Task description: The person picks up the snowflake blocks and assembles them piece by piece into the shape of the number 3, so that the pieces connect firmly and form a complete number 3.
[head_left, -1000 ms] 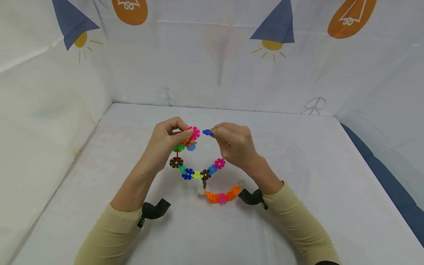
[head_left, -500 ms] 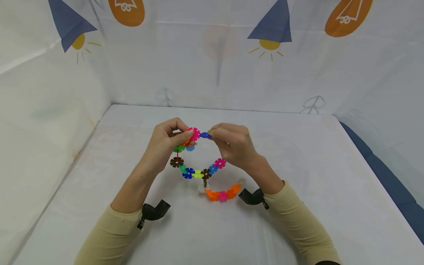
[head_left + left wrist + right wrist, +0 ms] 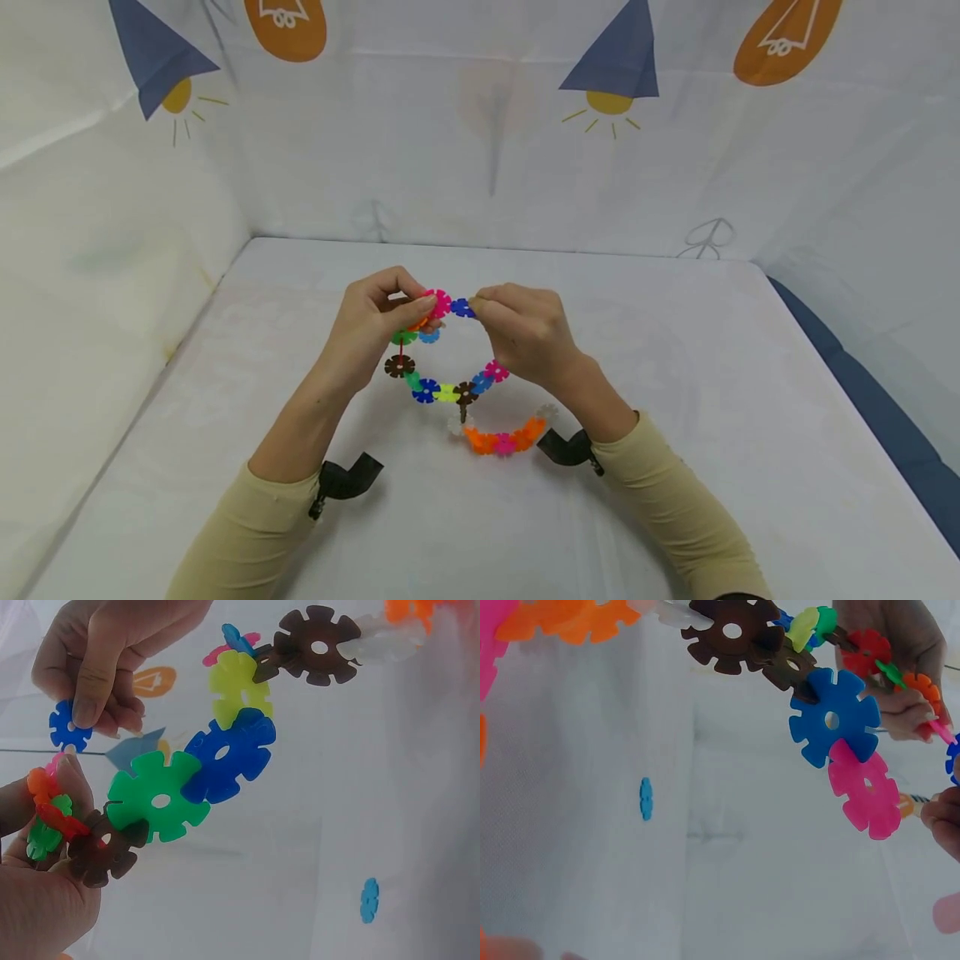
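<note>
A chain of notched, flower-shaped plastic discs hangs curved between my hands. My left hand pinches its upper end at a pink snowflake disc, with orange, red and green discs close to the fingers. Between thumb and fingertips, my right hand pinches a dark blue snowflake disc. The blue disc's edge meets the pink one; how deeply their notches engage cannot be seen. At the chain's other upper end, a second pink disc hangs free below my right hand.
A branch of orange, pink and clear discs extends toward the front from a brown disc. One loose light blue disc lies on the white table. White cloth walls stand behind and at the sides.
My right hand has brought the blue disc left and slightly down, from apart to touching the pink disc. The blue disc has turned to show more of its face. My left hand stays nearly still.
</note>
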Demonstrator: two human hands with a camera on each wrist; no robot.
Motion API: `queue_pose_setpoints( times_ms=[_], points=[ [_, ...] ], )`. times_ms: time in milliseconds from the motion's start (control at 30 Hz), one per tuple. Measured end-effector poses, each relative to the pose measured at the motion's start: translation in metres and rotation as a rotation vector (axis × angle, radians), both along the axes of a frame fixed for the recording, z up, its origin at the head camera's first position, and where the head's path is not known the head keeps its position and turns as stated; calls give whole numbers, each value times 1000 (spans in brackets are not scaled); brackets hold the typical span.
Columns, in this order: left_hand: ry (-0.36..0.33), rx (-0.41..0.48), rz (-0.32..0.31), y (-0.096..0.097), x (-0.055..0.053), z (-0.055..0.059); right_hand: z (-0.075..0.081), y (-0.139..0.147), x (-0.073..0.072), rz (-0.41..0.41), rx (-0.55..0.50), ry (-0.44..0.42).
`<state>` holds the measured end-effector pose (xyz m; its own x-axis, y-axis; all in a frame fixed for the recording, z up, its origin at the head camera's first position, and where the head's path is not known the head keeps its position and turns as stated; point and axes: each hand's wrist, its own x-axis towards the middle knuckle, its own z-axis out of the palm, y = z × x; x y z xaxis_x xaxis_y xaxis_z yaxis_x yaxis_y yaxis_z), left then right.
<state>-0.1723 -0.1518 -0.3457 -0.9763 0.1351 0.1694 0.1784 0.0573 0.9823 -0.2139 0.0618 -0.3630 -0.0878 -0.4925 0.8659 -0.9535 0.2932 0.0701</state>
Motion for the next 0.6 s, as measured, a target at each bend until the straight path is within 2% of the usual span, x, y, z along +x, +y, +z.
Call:
queue_pose_setpoints(
  times_ms=[433,600],
  points=[
    [23,-7,11,0,-1,-3,-5,0,-1,-79,17,45],
    [23,-22,17,0,-1,-3,-6,0,-1,-75,7,36]
  ],
)
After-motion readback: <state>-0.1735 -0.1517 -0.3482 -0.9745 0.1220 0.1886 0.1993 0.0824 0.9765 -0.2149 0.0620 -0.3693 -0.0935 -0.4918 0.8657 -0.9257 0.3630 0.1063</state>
